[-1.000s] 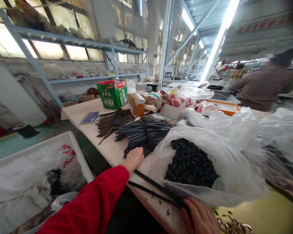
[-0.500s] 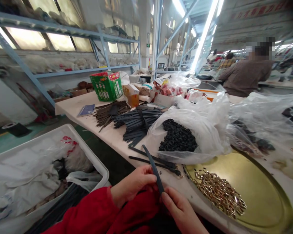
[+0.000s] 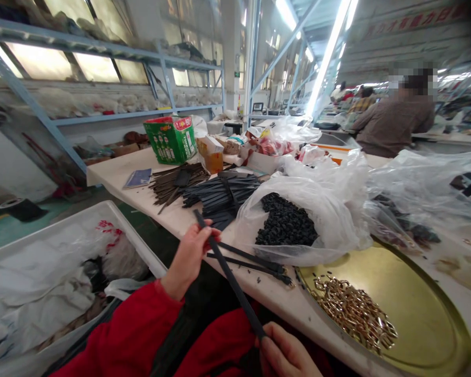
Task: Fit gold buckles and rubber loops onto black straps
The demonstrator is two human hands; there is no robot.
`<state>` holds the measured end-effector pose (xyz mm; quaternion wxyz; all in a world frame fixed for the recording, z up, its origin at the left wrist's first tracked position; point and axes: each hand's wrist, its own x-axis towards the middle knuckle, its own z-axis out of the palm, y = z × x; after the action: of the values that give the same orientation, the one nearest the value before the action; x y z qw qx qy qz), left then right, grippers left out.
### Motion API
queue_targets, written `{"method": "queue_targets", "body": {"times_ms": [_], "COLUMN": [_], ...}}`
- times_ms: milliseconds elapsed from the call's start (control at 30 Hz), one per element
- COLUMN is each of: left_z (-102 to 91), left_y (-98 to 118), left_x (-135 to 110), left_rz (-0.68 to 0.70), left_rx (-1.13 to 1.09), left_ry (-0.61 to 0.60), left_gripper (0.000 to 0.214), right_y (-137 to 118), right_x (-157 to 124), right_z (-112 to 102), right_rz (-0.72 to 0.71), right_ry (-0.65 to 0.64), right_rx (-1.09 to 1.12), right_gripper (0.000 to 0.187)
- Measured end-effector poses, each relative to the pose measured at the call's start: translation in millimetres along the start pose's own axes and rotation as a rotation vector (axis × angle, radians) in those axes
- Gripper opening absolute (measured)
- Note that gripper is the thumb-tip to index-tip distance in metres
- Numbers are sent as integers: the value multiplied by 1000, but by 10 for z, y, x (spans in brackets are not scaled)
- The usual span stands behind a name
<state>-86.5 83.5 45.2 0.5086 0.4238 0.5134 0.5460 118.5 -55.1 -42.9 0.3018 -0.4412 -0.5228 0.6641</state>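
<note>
One black strap [image 3: 235, 285], lower centre of frame, pinched by left hand [image 3: 190, 248] and right hand [image 3: 284, 348], set apart. Which step tho?

Looks like holding it out lengthwise, tbh. Probably needs a steady pinch near both ends next.

Low passage is free over the right side of the gold oval tray [image 3: 419, 309]; the bulging plastic bag [image 3: 341, 220] stands between it and the black strap pile [image 3: 215, 195].

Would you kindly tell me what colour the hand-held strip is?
The strip is very dark, near-black, best seen in the head view.
</note>
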Motion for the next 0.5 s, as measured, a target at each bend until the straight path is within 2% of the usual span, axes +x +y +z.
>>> {"method": "queue_targets", "body": {"times_ms": [67,100,133,167,200,233,267,333,367,433,500], "left_z": [-305,-432,-521,-558,-540,-468,-352,-58,84,292,385], "left_y": [74,105,127,137,132,113,82,4,-37,-107,-162], "left_x": [121,158,166,141,82,-7,-113,-326,-405,-472,-426], "left_rz": [173,334,491,605,670,662,598,351,228,-47,-306], "left_rx": [120,269,474,665,817,905,928,910,891,841,711], "left_ry": [231,382,458,439,342,168,-57,-627,-821,-1005,-1024], "left_gripper": [38,41,43,41,35,28,24,24,22,26,29], "right_y": [-8,-27,-61,-112,-178,-254,-336,-491,-555,-653,-717], "right_x": [4,5,10,21,39,66,102,191,242,355,496], "right_z": [-208,-304,-385,-445,-480,-493,-488,-469,-477,-581,-818], "right_rz": [-32,-61,-90,-112,-125,-126,-119,-103,-95,-98,-155], "right_ry": [116,166,193,188,158,113,71,28,27,74,197], "right_rx": [-105,-194,-290,-386,-469,-536,-586,-644,-658,-651,-657], "right_gripper": [42,40,36,31,27,23,20,16,15,19,25]}}
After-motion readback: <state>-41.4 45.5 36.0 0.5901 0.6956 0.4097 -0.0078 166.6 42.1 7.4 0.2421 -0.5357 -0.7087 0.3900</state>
